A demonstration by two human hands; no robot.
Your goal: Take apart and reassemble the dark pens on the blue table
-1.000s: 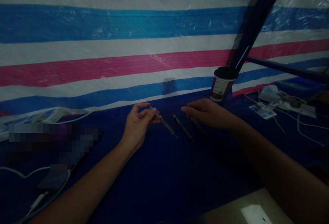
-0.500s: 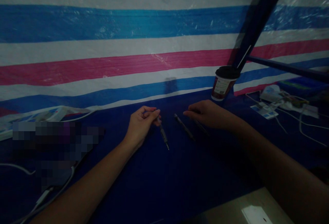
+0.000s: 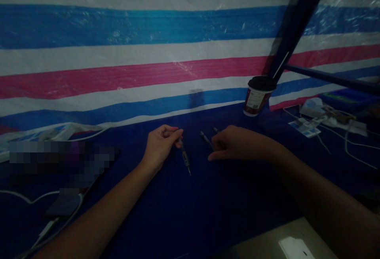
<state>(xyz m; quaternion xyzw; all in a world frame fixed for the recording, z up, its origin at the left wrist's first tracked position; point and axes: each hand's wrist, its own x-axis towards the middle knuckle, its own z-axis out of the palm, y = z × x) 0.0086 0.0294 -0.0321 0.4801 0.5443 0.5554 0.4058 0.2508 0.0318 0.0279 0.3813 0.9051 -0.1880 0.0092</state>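
Note:
My left hand (image 3: 162, 144) is closed, thumb and fingers pinching the upper end of a slim grey pen (image 3: 185, 157). Its pointed metal tip slants down and towards me above the dark blue tabletop (image 3: 166, 211). To the right, my right hand (image 3: 237, 143) reaches over two more pens, its fingers bent and its thumb apart from them. The nearer pen (image 3: 205, 138) runs under the fingers, so only its top end shows; whether the hand touches it is hard to tell. Of the farther pen (image 3: 216, 130), just a short end sticks out behind the knuckles.
A lidded paper cup (image 3: 257, 97) stands at the back right by a dark post (image 3: 292, 33). White cables and small packets (image 3: 326, 118) lie farther right. Blurred-out items and a cable (image 3: 29, 199) are on the left. A striped plastic sheet (image 3: 133, 73) hangs behind.
My right hand has moved towards me and slightly left, over the two lying pens, and its thumb has parted from the fingers. The pen in my left hand has swung to point more towards me.

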